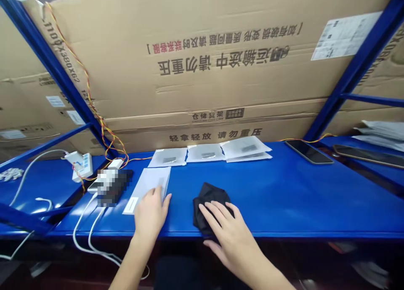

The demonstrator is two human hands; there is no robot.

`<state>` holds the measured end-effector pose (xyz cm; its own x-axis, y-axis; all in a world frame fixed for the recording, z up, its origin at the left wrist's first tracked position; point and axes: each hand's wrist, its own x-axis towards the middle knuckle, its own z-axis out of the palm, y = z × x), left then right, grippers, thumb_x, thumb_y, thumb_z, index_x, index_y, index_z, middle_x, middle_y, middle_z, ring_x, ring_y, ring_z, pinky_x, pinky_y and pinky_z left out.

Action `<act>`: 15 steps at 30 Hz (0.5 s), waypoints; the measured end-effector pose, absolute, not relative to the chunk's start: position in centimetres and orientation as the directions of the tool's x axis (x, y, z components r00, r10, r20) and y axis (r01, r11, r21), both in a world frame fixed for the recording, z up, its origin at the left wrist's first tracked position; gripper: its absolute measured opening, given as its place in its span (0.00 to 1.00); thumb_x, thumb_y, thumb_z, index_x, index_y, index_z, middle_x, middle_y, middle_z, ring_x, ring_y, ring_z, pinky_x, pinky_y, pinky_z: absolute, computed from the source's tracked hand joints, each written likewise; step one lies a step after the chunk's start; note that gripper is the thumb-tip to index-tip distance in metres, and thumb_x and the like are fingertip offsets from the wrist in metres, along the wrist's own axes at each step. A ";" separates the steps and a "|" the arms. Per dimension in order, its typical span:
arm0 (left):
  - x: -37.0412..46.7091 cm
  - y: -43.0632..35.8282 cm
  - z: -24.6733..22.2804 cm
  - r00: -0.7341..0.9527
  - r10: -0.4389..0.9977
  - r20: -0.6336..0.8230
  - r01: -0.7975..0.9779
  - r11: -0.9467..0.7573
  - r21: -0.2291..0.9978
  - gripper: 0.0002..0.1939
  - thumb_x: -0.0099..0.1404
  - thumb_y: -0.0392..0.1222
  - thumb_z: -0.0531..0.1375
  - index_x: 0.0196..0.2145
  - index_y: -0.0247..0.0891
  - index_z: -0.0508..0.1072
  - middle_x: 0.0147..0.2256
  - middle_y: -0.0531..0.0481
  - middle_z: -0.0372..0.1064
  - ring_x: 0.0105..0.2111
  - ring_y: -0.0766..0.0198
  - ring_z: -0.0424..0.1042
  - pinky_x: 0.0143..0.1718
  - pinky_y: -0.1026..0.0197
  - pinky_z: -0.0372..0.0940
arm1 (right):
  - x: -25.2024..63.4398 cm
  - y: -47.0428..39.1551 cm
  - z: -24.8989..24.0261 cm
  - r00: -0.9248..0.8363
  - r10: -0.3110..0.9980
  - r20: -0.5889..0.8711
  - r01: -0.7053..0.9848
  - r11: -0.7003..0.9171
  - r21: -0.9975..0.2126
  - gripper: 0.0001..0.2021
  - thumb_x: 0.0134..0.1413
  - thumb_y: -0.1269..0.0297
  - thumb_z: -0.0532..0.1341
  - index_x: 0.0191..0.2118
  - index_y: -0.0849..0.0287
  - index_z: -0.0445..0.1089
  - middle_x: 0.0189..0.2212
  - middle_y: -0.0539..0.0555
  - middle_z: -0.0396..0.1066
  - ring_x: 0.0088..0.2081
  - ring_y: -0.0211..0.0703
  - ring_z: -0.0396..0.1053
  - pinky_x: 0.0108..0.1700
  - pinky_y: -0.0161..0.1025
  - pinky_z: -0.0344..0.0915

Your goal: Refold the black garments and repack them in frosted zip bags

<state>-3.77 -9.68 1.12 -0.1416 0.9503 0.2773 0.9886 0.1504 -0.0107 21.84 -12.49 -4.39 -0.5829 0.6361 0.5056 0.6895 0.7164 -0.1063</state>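
Note:
My left hand is over the near part of a flat white packet with a small label on its corner. Its fingers curl onto the packet, with the thumb at the right edge. What lies under the fingertips is hidden. To the right, my right hand rests on a folded black cloth at the shelf's front edge. Its fingers are stretched out over the cloth, and the thumb sits apart, lower down. Behind them is a row of translucent white packets, each with a small dark patch.
Blue shelf between uprights, with a large cardboard box behind. White cables hang over the front edge beside a partly blurred device. A phone lies at back right; another phone and more packets are farther right.

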 end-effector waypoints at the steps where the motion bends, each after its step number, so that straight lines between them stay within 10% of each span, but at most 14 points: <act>1: -3.8 -9.5 1.6 -0.150 0.966 0.212 0.986 0.162 -0.038 0.19 0.77 0.44 0.53 0.55 0.34 0.78 0.47 0.30 0.81 0.41 0.39 0.83 0.39 0.45 0.77 | 22.1 -12.5 -4.3 -0.576 0.640 0.509 0.697 0.709 -0.103 0.40 0.62 0.59 0.69 0.75 0.63 0.55 0.65 0.67 0.70 0.63 0.65 0.70 0.59 0.64 0.71; 5: -3.2 -9.6 3.3 -0.111 0.989 0.099 0.990 0.120 -0.081 0.24 0.73 0.29 0.50 0.62 0.33 0.75 0.35 0.35 0.82 0.35 0.40 0.84 0.37 0.48 0.76 | 22.5 -12.2 -4.1 -0.545 0.668 0.507 0.737 0.670 -0.090 0.49 0.56 0.58 0.73 0.77 0.60 0.50 0.72 0.68 0.59 0.71 0.76 0.56 0.65 0.73 0.63; 10: -2.6 -11.2 5.3 0.065 0.997 -0.031 0.994 -0.068 -0.082 0.34 0.62 0.18 0.52 0.60 0.41 0.78 0.55 0.38 0.80 0.46 0.46 0.84 0.46 0.51 0.77 | 23.3 -12.1 -5.7 -0.605 0.654 0.454 0.651 0.735 -0.189 0.40 0.60 0.68 0.68 0.75 0.60 0.56 0.69 0.64 0.65 0.70 0.72 0.61 0.67 0.72 0.62; 15: -2.4 -12.3 6.0 0.132 0.990 -0.052 0.987 -0.136 -0.086 0.33 0.63 0.20 0.54 0.60 0.41 0.78 0.62 0.40 0.73 0.51 0.44 0.82 0.50 0.49 0.78 | 24.7 -12.5 -4.9 -0.395 0.793 0.463 0.418 0.604 -0.678 0.30 0.66 0.75 0.56 0.71 0.51 0.65 0.65 0.57 0.72 0.68 0.59 0.67 0.68 0.63 0.66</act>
